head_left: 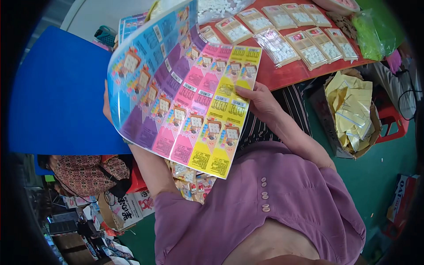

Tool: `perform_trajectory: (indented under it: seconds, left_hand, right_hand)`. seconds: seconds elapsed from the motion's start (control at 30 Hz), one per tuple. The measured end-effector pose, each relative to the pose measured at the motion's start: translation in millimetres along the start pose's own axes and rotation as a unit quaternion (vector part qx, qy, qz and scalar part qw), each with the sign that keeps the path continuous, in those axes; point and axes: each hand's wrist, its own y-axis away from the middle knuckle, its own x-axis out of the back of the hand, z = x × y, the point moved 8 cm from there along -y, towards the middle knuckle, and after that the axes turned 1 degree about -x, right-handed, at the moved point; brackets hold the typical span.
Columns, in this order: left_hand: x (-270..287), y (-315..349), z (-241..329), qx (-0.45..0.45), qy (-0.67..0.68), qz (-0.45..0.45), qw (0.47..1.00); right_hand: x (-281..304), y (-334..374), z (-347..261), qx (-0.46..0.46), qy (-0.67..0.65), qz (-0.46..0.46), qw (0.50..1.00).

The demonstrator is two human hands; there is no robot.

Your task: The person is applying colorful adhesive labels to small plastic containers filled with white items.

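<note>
A large glossy sheet of printed labels point(190, 115) in blue, purple, pink and yellow strips is held up in front of me, its left part curling upward. My right hand point(261, 102) grips the yellow right edge, thumb on top and fingers beneath. At the blue left edge, my left hand point(107, 106) supports the sheet from behind; most of that hand is hidden. Beyond the sheet, small trays of white pieces point(304, 46) lie in rows on a red table point(269, 75).
A blue board point(66, 92) stands at the left. Loose white pieces point(218, 9) lie on clear plastic at the back. A green plastic bag point(373, 35) rests at the table's right end. Below it, a cardboard box point(351, 112) holds yellow paper. More small packs point(194, 183) lie below the sheet.
</note>
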Motion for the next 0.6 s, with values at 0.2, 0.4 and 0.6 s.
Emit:
perform_trajectory:
  seconds: [0.2, 0.4, 0.6]
  left_hand:
    - [32.7, 42.4, -49.7, 0.157, 0.199, -0.002, 0.967]
    - [119.7, 57.0, -59.1, 0.116, 0.112, 0.126, 0.979]
    - [147.2, 67.5, -72.4, 0.107, 0.031, 0.075, 0.991]
  right_hand:
    - [19.2, 12.3, -6.8, 0.025, 0.092, 0.012, 0.995]
    - [23.9, 24.8, -13.1, 0.051, 0.193, 0.001, 0.980]
    - [43.2, 47.1, -27.8, 0.083, 0.269, 0.039, 0.959]
